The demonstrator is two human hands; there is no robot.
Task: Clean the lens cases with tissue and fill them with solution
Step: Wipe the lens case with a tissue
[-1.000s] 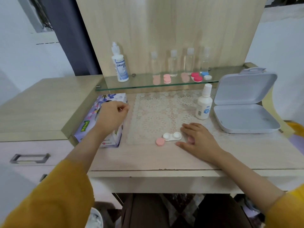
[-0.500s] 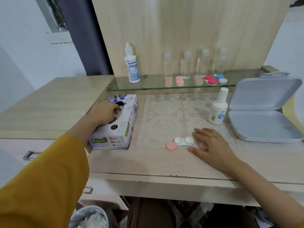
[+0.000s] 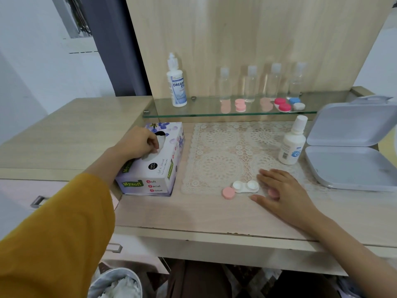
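Now left hand (image 3: 137,143) pinching tissue (image 3: 156,150) at box (image 3: 154,179) slot; right hand (image 3: 281,190) flat by case (image 3: 246,187)

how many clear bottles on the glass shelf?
4, in a row on the glass shelf, right of the white solution bottle: leftmost, second, third, rightmost. None looks hidden.

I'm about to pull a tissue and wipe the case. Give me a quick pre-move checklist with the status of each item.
1. Left hand at the tissue box opening: ok, fingers curled into the slot.
2. Grip on a tissue: cannot tell, the fingers hide it.
3. Lens case uncapped: ok, both wells open.
4. Caps accounted for: ok, first pink cap lies left of the case, second pink cap under the right hand.
5. Solution bottle upright and capped: ok, beyond the right hand.
6. Wells clean inside: cannot tell.
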